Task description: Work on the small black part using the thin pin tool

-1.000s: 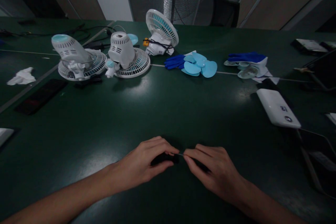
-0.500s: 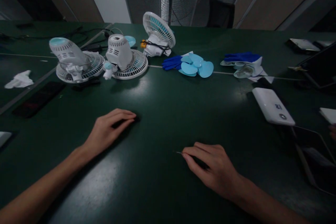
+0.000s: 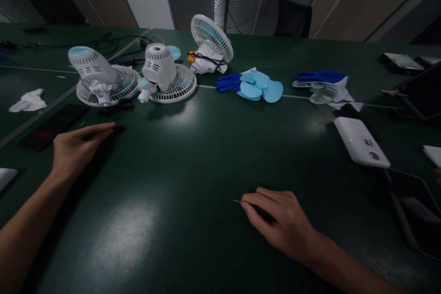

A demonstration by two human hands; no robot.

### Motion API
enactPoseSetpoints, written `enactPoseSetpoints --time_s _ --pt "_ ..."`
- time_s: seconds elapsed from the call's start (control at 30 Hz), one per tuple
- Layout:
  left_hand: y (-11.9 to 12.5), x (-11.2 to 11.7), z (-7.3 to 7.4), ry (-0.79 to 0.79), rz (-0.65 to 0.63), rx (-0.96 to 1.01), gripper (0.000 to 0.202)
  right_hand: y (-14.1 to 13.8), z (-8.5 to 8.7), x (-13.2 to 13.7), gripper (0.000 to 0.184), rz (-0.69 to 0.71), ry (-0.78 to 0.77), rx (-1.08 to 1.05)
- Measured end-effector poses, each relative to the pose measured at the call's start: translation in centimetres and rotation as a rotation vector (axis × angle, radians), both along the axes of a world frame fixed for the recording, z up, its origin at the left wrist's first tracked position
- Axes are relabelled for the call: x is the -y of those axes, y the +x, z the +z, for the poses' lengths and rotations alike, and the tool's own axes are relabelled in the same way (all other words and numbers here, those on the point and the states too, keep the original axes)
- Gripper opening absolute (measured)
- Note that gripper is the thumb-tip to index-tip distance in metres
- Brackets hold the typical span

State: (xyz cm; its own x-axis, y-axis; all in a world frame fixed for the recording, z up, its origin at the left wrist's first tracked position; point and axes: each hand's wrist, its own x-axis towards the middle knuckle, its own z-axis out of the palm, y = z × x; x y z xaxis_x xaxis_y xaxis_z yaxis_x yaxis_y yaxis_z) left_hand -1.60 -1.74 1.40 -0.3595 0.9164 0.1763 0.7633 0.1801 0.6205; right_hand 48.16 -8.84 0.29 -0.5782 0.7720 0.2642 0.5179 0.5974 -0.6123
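My right hand (image 3: 279, 220) rests on the green table (image 3: 193, 156) near its front edge, thumb and forefinger pinched on a thin metal pin (image 3: 236, 201) whose tip points left. My left hand (image 3: 77, 147) is stretched out far to the left. Its fingers lie close together over a small dark part (image 3: 117, 128) at their tips. The part is too dark to name. A black phone (image 3: 51, 126) lies just left of that hand.
Three small white fans (image 3: 99, 80) (image 3: 168, 76) (image 3: 211, 48) lie at the back left, partly taken apart. Light blue fan blades (image 3: 262, 88) and blue gloves (image 3: 322, 76) sit mid-back. A white device (image 3: 361, 141) lies at the right, a crumpled tissue (image 3: 28, 100) far left.
Both hands met at the pin a second ago. My left hand has since slid away to the far left with the small dark part. My right hand has stayed put.
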Motion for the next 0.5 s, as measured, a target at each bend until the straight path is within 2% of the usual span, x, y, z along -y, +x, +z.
enactPoseSetpoints --time_s 0.3,0.5 --pt "-1.1 -0.4 0.0 0.021 -0.084 -0.063 0.043 -0.1 0.1 0.1 0.014 0.004 0.028 -0.003" --pt "-0.8 -0.2 0.1 0.018 -0.202 -0.196 0.04 -0.2 0.2 0.0 0.014 0.02 0.015 -0.011"
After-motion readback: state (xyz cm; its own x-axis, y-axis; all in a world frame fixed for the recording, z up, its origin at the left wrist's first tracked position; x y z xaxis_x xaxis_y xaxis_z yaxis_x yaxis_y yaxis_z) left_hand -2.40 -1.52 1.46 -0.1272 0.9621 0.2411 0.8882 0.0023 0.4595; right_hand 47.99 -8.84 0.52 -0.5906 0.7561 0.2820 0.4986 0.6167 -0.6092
